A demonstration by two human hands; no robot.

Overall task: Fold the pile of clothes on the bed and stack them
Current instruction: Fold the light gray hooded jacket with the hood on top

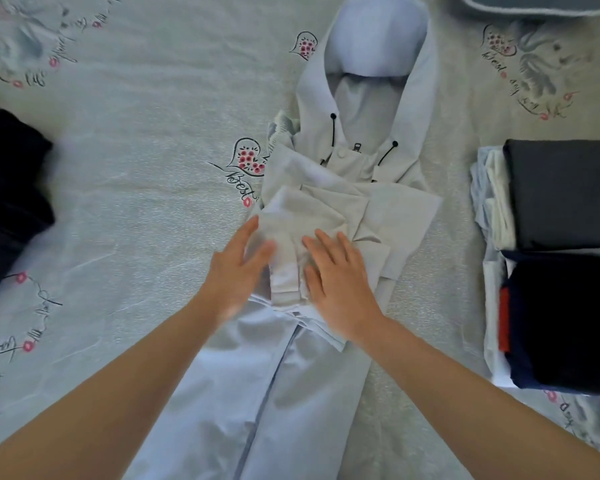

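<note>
Bed: pale grey-blue printed bedsheet point(136, 140) with heart motifs and script, running past every edge of the view.
Coat: long pale blue hooded coat point(368, 140) lying flat down the middle, hood far, hem near and cut off at the bottom edge; sleeves folded in across the chest, their layering hard to read.
Right stacks: folded charcoal grey garment point(565, 195) topping a pile of pale clothes, and nearer, a folded navy garment point(565, 327) with a red edge showing; both cut off at the right edge.
Left pile: dark navy heap of clothes point(7, 188), blurred, cut off at the left edge.
Far corner: grey cushion with pale piping point(534, 5), mostly out of view.
Left hand point(239, 268): motion-blurred, fingers straight and spread, on or just over the folded sleeve; contact unclear.
Right hand point(336, 278): flat, fingers extended, pressing the folded sleeves at the coat's waist.
</note>
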